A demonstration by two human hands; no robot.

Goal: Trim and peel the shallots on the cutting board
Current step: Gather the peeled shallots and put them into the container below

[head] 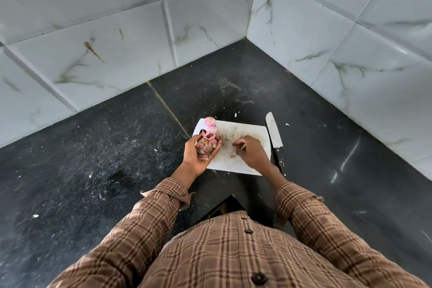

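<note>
Brown checked shirt sleeves (149, 213) nearest the lens, reaching forward over black speckled stone counter (93, 147). Left hand (198, 154) turned palm up and cupped at the near-left edge of white rectangular plastic cutting board (247, 133), fingers curled round a heap of papery pink-brown shallot skins and trimmings (205, 146); probably gathered there as waste, kept off the working surface. Just beyond those fingertips, at the board's far-left corner, peeled glossy pink shallots (211, 125) grouped together, seemingly parked out of the way as finished pieces. Right hand (250, 151) palm down over the board's middle, fingers bent towards the surface as if picking or sweeping up small scraps (232, 155); whether anything is pinched cannot be told. Broad steel-bladed knife (274, 132) lying flat off the board's right edge, tip away from the body, touched by neither hand. Peeled shallots thus ahead of the left hand, well left of the right one; trimming likely near done, clean-up in hand.
</note>
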